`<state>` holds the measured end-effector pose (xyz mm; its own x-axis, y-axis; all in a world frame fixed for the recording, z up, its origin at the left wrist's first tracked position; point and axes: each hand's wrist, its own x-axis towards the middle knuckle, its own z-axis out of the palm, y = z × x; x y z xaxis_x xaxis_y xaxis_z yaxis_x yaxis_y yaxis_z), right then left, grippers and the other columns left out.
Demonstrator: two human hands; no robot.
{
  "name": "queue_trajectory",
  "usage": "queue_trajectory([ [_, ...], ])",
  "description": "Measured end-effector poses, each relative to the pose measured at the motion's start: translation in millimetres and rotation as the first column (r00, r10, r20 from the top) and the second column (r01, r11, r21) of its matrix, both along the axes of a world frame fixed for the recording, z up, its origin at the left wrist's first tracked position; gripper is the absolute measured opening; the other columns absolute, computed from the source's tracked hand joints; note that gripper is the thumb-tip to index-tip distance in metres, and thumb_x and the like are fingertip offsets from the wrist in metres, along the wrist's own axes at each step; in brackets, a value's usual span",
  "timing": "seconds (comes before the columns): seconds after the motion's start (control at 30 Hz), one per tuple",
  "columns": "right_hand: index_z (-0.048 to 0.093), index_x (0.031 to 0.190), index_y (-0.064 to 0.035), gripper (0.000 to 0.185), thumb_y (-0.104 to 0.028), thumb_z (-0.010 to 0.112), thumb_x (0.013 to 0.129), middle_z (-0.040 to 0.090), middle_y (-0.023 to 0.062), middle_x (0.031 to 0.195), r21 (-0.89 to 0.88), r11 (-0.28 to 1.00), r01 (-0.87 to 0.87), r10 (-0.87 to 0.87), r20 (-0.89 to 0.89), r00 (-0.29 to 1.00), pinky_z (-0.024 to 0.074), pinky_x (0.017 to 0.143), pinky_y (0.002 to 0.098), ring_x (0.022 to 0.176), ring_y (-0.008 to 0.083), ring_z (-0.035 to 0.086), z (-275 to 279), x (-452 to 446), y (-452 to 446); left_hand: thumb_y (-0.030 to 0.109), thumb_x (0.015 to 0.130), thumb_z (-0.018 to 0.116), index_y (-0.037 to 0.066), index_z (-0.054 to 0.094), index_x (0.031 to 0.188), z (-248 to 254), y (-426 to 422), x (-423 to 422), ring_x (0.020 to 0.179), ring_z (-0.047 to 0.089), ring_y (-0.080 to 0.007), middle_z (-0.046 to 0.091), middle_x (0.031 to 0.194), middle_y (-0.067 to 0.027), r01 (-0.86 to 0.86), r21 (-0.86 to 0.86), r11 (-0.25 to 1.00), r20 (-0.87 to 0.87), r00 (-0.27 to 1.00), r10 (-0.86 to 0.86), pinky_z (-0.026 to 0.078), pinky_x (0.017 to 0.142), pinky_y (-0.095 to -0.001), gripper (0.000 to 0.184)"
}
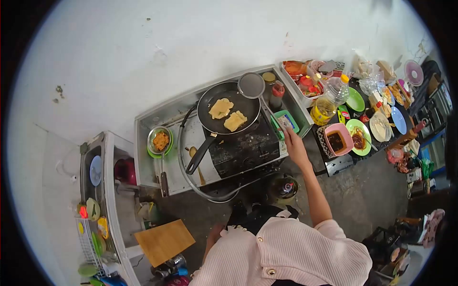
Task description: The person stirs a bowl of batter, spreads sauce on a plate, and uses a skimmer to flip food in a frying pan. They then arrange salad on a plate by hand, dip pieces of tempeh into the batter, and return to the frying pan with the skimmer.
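Observation:
My right hand (pixel 295 144) is closed around the handle of a round mesh strainer (pixel 251 86). The strainer's head hangs over the right rim of a black frying pan (pixel 204 107). Inside the pan lie two yellowish pieces of food, one piece (pixel 221 108) at the upper left and another piece (pixel 235 121) at the lower right. The pan sits on a black stove (pixel 248 151), its handle toward me. My left hand (pixel 215 232) hangs low beside my body, with its fingers hidden.
Left of the stove, a second strainer (pixel 161 141) with orange fried food rests on a green bowl. To the right stand a green container (pixel 291 117), a sauce bottle (pixel 276 95), an oil bottle (pixel 329 102) and a pink bowl (pixel 338 138). A gas hose (pixel 183 157) curves past the pan handle.

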<state>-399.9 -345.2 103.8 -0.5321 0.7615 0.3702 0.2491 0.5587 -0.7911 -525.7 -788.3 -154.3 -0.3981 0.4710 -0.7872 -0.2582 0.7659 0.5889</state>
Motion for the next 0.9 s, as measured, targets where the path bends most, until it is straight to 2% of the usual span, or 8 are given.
queue_trajectory([
  [0.13, 0.053, 0.105, -0.0046, 0.021, -0.016, 0.045, 0.089, 0.058, 0.0246, 0.075, 0.181, 0.983, 0.016, -0.047, 0.171, 0.984, 0.0439, 0.062, 0.0451, 0.071, 0.0399, 0.057, 12.6, -26.2, 22.8, 0.018, 0.078, 0.056, -0.003, 0.057, 0.101, -56.4, -26.7, -23.3, 0.080, 0.059, -0.0198, 0.061, 0.088, -0.0137, 0.224, -0.050, 0.973, -0.078, 0.971, -0.227, 0.046, 0.074, -0.0317, 0.031],
  [0.23, 0.055, 0.104, -0.0068, 0.022, -0.017, 0.046, 0.087, 0.058, 0.0218, 0.068, 0.234, 0.969, 0.074, -0.150, 0.326, 0.933, 0.0449, 0.059, 0.0464, 0.065, 0.0379, 0.058, 22.6, -44.8, 22.4, 0.018, 0.078, 0.057, -0.003, 0.056, 0.102, -94.2, -35.2, -48.9, 0.080, 0.059, -0.0202, 0.061, 0.089, -0.0139, 0.322, -0.043, 0.946, -0.128, 0.937, -0.325, 0.046, 0.073, -0.0319, 0.032],
  [0.37, 0.060, 0.102, -0.0073, 0.022, -0.019, 0.047, 0.087, 0.058, 0.0201, 0.066, 0.318, 0.946, 0.063, -0.168, 0.313, 0.935, 0.0455, 0.057, 0.0436, 0.062, 0.0376, 0.057, 5.2, -57.9, 29.0, 0.019, 0.078, 0.057, -0.004, 0.056, 0.104, -85.4, -5.2, -81.6, 0.081, 0.059, -0.0208, 0.061, 0.090, -0.0142, 0.471, 0.059, 0.880, -0.247, 0.861, -0.444, 0.047, 0.073, -0.0321, 0.035],
  [0.43, 0.061, 0.099, -0.0065, 0.022, -0.019, 0.048, 0.086, 0.059, 0.0215, 0.070, 0.215, 0.970, 0.115, -0.172, 0.269, 0.948, 0.0454, 0.060, 0.0446, 0.067, 0.0377, 0.058, 6.4, -62.1, 27.4, 0.019, 0.078, 0.058, -0.004, 0.055, 0.105, -84.3, 13.2, -93.0, 0.081, 0.059, -0.0211, 0.061, 0.090, -0.0143, 0.513, 0.119, 0.850, -0.237, 0.846, -0.477, 0.047, 0.073, -0.0322, 0.036],
  [0.47, 0.061, 0.098, -0.0060, 0.022, -0.019, 0.049, 0.085, 0.060, 0.0222, 0.072, 0.158, 0.978, 0.135, -0.172, 0.254, 0.952, 0.0454, 0.062, 0.0451, 0.069, 0.0378, 0.058, 5.9, -63.1, 26.5, 0.020, 0.078, 0.058, -0.005, 0.054, 0.106, -85.8, 20.0, -92.8, 0.082, 0.059, -0.0213, 0.061, 0.091, -0.0148, 0.299, 0.130, 0.945, 0.063, 0.949, -0.309, 0.047, 0.073, -0.0324, 0.038],
  [0.57, 0.061, 0.101, -0.0053, 0.023, -0.019, 0.050, 0.086, 0.059, 0.0215, 0.071, 0.178, 0.978, 0.113, -0.152, 0.226, 0.962, 0.0447, 0.060, 0.0429, 0.068, 0.0366, 0.059, -0.4, -62.6, 24.2, 0.021, 0.077, 0.059, -0.006, 0.054, 0.105, -108.4, 13.0, -78.8, 0.082, 0.059, -0.0225, 0.060, 0.093, -0.0167, 0.047, 0.191, 0.981, -0.079, 0.996, -0.033, 0.047, 0.072, -0.0330, 0.040],
  [0.77, 0.060, 0.102, -0.0040, 0.024, -0.020, 0.050, 0.087, 0.060, 0.0215, 0.073, 0.191, 0.964, 0.185, -0.242, 0.346, 0.906, 0.0465, 0.061, 0.0381, 0.070, 0.0353, 0.060, 13.8, -67.2, 20.7, 0.023, 0.074, 0.063, -0.006, 0.054, 0.104, -113.8, 4.6, -74.7, 0.085, 0.059, -0.0231, 0.060, 0.095, -0.0181, 0.106, 0.112, 0.988, -0.081, 0.992, -0.097, 0.047, 0.073, -0.0332, 0.043],
  [0.9, 0.061, 0.101, -0.0038, 0.024, -0.019, 0.050, 0.087, 0.060, 0.0219, 0.075, 0.156, 0.979, 0.131, -0.168, 0.252, 0.953, 0.0462, 0.061, 0.0388, 0.071, 0.0353, 0.060, 6.1, -70.9, 23.1, 0.023, 0.072, 0.064, -0.005, 0.054, 0.105, -113.5, -10.0, -73.7, 0.088, 0.058, -0.0248, 0.060, 0.098, -0.0186, 0.185, 0.070, 0.980, -0.148, 0.974, -0.173, 0.046, 0.075, -0.0342, 0.044],
])
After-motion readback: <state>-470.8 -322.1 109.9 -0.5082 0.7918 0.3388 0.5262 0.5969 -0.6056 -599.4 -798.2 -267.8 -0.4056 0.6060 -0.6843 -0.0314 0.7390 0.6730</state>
